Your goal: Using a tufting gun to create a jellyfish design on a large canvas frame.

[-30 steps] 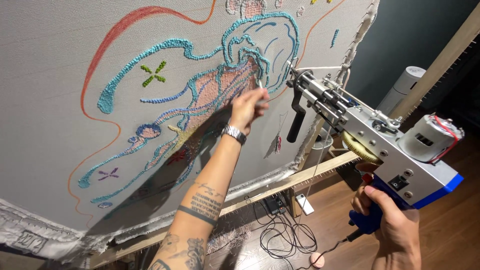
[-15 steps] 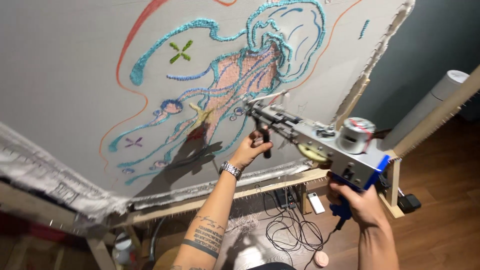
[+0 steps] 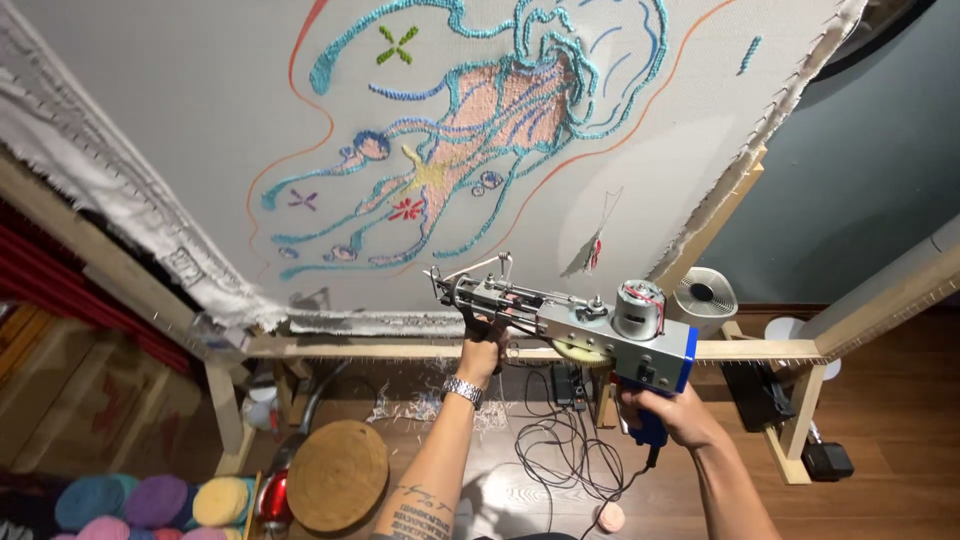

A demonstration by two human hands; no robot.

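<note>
I hold a tufting gun with a grey metal body, blue rear and silver motor, its needle end pointing left, below the cloth. My left hand grips the gun's black front handle; a metal watch sits on that wrist. My right hand is closed on the blue rear grip. Above hangs a grey tufting cloth stretched on a wooden frame, bearing a tufted jellyfish design in turquoise, pink and orange outline.
On the wood floor lie tangled black cables, a round woven disc and yarn scraps. Coloured yarn balls sit at bottom left. A small white fan stands behind the frame's right leg.
My left hand left the cloth and took the gun's front handle. The gun came down from the design to below the cloth's lower edge, and my view pulled back.
</note>
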